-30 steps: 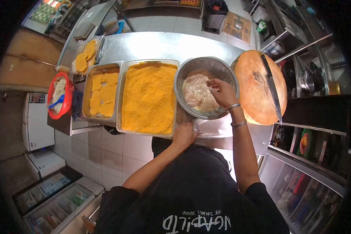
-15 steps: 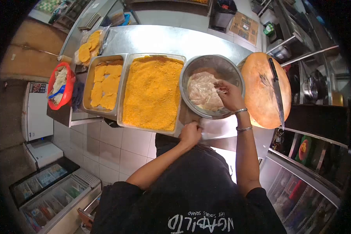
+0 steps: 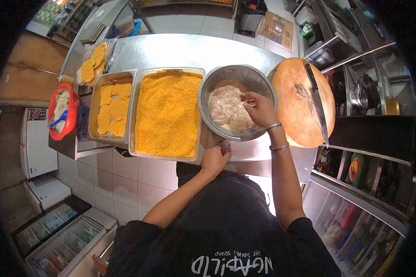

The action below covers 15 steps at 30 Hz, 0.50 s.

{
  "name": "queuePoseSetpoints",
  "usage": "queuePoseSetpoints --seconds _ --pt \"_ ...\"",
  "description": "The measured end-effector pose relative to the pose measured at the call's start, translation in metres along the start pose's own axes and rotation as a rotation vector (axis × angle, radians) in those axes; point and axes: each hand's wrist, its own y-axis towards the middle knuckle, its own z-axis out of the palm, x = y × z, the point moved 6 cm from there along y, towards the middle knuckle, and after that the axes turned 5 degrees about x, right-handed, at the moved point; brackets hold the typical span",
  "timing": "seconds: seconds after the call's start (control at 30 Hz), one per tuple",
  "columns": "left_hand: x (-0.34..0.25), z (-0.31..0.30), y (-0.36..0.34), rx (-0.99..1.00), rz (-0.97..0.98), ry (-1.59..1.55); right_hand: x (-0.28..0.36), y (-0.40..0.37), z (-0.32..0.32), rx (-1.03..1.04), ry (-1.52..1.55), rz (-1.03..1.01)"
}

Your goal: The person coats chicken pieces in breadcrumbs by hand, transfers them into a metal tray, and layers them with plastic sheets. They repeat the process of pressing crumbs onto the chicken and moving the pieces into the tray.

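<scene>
My right hand (image 3: 260, 110) is over the right part of a round metal bowl (image 3: 207, 83), its fingers apart and curved above pale, wet raw meat (image 3: 227, 105). Nothing shows between those fingers. My left hand (image 3: 216, 158) rests at the front edge of the steel table, below the bowl, with its fingers curled; whether they hold anything is hidden. Left of the bowl stands a large tray of orange crumbs (image 3: 167, 113). Beside it is a smaller metal tray with flat orange breaded pieces (image 3: 113, 111).
On the right lies a round wooden board (image 3: 293, 101) with a black-handled knife (image 3: 320, 108) on it. A red basket (image 3: 71, 113) with white contents and a blue scoop (image 3: 60, 118) is at far left. Behind the smaller tray lies a bag of orange pieces (image 3: 93, 64).
The whole view has shifted, so the trays, bowl and board appear farther left. Over the bowl, the fingers of my right hand look slightly more spread.
</scene>
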Motion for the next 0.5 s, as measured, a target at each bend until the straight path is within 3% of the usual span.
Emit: queuePoseSetpoints --seconds 0.27,0.5 --pt "0.004 0.006 0.012 0.054 -0.053 0.084 0.002 0.006 0.009 0.064 -0.04 0.029" --pt "0.003 -0.001 0.003 -0.032 0.048 -0.117 -0.004 0.003 0.012 0.055 0.005 0.013"
